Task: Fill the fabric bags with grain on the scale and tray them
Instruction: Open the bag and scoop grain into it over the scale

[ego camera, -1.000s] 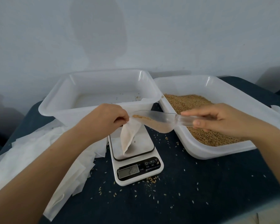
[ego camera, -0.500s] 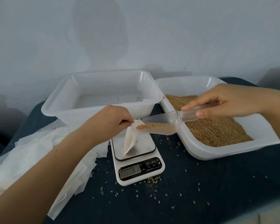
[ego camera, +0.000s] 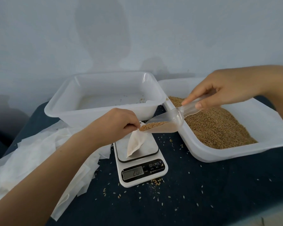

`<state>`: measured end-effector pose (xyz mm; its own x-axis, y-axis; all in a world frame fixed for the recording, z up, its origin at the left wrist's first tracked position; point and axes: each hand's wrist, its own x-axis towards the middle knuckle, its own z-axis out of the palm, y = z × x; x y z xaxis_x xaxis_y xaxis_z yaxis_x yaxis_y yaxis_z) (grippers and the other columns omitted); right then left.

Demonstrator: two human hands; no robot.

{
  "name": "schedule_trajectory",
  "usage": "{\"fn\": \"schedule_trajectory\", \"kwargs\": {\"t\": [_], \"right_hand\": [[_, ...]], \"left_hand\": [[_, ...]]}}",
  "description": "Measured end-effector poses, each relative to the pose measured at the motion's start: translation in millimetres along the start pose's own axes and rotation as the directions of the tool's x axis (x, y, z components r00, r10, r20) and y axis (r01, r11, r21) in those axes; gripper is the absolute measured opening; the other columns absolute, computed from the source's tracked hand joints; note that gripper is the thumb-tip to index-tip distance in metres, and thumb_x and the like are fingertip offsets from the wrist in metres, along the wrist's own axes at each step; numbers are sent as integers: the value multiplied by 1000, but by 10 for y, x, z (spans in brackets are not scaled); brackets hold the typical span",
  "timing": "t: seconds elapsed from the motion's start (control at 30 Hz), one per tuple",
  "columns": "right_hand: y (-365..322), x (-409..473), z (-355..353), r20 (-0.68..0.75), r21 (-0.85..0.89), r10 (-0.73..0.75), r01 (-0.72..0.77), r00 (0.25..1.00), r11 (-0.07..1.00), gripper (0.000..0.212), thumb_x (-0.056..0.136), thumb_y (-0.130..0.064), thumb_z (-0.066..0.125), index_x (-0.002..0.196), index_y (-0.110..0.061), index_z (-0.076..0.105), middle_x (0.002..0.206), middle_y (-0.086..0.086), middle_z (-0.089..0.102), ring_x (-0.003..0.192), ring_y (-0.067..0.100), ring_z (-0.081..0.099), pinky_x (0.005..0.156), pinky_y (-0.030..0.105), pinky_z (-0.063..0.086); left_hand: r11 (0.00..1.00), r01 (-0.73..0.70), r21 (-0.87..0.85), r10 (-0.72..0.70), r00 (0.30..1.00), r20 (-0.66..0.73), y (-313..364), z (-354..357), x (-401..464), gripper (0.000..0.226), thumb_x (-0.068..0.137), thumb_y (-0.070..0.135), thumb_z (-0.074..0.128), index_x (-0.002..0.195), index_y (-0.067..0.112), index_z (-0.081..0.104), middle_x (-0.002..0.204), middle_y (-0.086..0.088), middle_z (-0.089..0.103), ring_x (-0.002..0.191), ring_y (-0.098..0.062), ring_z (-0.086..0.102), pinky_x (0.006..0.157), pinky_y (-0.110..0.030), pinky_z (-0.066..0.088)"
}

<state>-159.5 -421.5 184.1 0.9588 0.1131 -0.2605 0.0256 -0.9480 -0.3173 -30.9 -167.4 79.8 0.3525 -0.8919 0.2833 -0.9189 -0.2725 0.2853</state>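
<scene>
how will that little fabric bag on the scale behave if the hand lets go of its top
The fabric bag looks thin and limp, hanging from the left hand, so it would likely flop sideways. Grain may spill from its open mouth. It seems very light.

Light was soft, even, fairly dim, daylight-like; source direction could not be told. Wall (ego camera: 203,30) carried broad faint shadow, head-shaped, far centre-left. Dark vignette-like patches sat at far left and near right corner. White trays (ego camera: 95,111) looked slightly overexposed, little detail on rims. Scale display (ego camera: 133,172) was blurred, digits barely readable. Wide-angle bend curved table (ego camera: 203,193) edge at sides. Left forearm (ego camera: 39,185) near lens was soft, stretched. Scattered grains (ego camera: 156,182) were fairly sharp.
</scene>
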Motion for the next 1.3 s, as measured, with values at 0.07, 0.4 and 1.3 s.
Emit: {"fn": "schedule_trajectory", "kwargs": {"t": [0.07,0.4,1.3], "right_hand": [[-45,9,-20,6,-15,1,-1,1000,1000,35,77,-47,57,111,-53,63,97,-5,73,80,17,66,79,36,52],[-144,-48,-61,0,-60,37,-37,999,998,37,72,-51,53,108,-55,61,72,-20,66,59,-2,56,60,14,41],[53,-133,244,-57,-10,21,-22,998,1000,45,63,-72,45,107,-69,54,110,-38,61,96,-18,56,82,14,41]], "left_hand": [[1000,2,2,-2,1000,-5,2,3,1,12,87,9,62,90,11,74,92,4,69,81,-4,58,77,-4,36],[1000,14,-12,-14,999,-34,-15,38,3,12,86,10,63,91,11,74,93,4,69,80,-1,54,78,-6,38],[996,82,-31,-84,994,-74,-35,89,-14,14,87,11,62,93,14,74,91,8,67,73,4,51,73,-2,36]]}}
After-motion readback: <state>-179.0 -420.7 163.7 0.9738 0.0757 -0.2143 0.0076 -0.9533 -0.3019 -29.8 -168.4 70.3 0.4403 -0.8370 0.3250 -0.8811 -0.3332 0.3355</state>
